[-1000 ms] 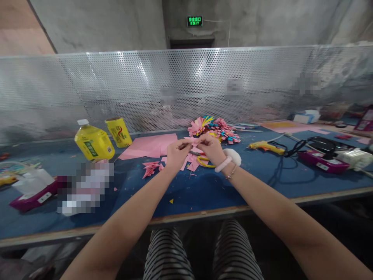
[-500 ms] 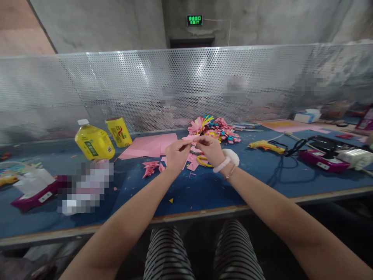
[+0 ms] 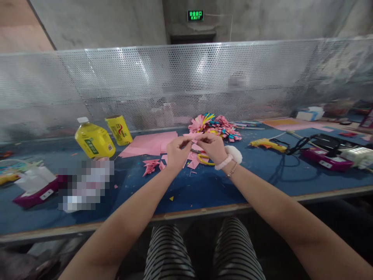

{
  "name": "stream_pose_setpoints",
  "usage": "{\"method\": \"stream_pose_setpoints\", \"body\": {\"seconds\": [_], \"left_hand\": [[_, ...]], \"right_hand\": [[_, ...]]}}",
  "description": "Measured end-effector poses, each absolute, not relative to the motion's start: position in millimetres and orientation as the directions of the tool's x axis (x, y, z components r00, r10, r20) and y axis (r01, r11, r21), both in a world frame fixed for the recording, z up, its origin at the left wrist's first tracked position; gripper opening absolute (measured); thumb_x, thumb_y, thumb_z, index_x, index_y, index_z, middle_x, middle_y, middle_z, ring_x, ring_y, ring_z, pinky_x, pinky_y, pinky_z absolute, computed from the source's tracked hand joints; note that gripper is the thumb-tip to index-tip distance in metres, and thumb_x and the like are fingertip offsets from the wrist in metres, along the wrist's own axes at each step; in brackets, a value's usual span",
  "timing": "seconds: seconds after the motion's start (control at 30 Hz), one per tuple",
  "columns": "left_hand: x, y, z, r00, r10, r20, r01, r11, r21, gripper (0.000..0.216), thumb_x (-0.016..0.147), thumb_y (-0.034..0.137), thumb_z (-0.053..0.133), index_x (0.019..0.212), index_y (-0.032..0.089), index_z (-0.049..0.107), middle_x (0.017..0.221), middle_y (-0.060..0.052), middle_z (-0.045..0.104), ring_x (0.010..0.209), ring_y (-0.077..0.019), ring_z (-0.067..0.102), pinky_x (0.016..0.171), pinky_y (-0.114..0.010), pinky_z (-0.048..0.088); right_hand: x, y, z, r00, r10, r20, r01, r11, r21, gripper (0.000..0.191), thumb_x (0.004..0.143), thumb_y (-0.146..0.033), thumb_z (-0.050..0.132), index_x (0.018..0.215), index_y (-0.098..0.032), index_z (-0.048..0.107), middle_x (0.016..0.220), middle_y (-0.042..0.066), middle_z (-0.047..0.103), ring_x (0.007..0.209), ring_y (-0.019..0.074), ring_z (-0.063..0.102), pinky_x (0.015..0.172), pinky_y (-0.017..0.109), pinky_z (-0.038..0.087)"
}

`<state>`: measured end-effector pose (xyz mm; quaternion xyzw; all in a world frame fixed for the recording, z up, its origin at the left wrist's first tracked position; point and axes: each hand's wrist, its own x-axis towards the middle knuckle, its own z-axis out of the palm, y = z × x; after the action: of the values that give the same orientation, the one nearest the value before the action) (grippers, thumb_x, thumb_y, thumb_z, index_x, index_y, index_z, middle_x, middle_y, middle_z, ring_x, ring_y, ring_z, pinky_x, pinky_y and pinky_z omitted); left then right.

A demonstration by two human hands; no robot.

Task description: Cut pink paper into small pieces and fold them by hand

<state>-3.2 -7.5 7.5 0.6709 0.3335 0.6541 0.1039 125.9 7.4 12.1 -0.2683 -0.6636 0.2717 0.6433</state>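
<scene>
A small piece of pink paper (image 3: 190, 137) is pinched between my two hands above the blue tabletop. My left hand (image 3: 177, 151) grips its left end, while the fingers of my right hand (image 3: 212, 146) close on the right end. Just below the hands lie yellow-handled scissors (image 3: 205, 160), partly covered by my right hand, among pink paper scraps (image 3: 192, 164). Left of my left hand sits a little heap of folded pink paper pieces (image 3: 151, 166). Behind the hands are pink paper sheets (image 3: 148, 143) and a pile of pink, blue and yellow paper flowers (image 3: 217, 126).
A yellow jug (image 3: 94, 140) and a yellow carton (image 3: 119, 130) stand at the left. Rightward lie a yellow glue gun (image 3: 268, 145), black cables and a purple power strip (image 3: 326, 158). A perforated metal screen (image 3: 145, 89) rises behind the table (image 3: 204, 198).
My right hand has shifted slightly right, and its fingers lie flatter over the pink paper. Both hands still hold it. The view has tilted down slightly.
</scene>
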Motion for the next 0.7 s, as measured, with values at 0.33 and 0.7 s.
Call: {"method": "stream_pose_setpoints", "body": {"seconds": [0.33, 0.7], "left_hand": [[-4.3, -12.1, 13.8, -0.033, 0.573, 0.819, 0.406, -0.741, 0.535, 0.015, 0.069, 0.015, 0.053, 0.078, 0.018, 0.065, 0.081, -0.004, 0.066, 0.074, -0.0121, 0.06, 0.072, -0.026, 0.048], [-5.6, -12.4, 14.6, -0.03, 0.584, 0.811, 0.421, -0.729, 0.54, 0.011, 0.07, 0.02, 0.054, 0.075, 0.02, 0.064, 0.077, -0.003, 0.065, 0.073, -0.0123, 0.058, 0.07, -0.026, 0.046]], "right_hand": [[126.4, 13.7, 10.6, -0.074, 0.741, 0.667, -0.041, 0.666, -0.745, 0.006, 0.063, -0.017, 0.061, 0.069, -0.016, 0.061, 0.068, 0.001, 0.062, 0.066, 0.0116, 0.057, 0.067, 0.029, 0.047], [128.9, 8.1, 15.8, -0.156, 0.738, 0.656, -0.006, 0.663, -0.748, 0.005, 0.067, -0.018, 0.057, 0.071, -0.017, 0.059, 0.068, 0.001, 0.06, 0.066, 0.0113, 0.056, 0.066, 0.028, 0.047]]}}
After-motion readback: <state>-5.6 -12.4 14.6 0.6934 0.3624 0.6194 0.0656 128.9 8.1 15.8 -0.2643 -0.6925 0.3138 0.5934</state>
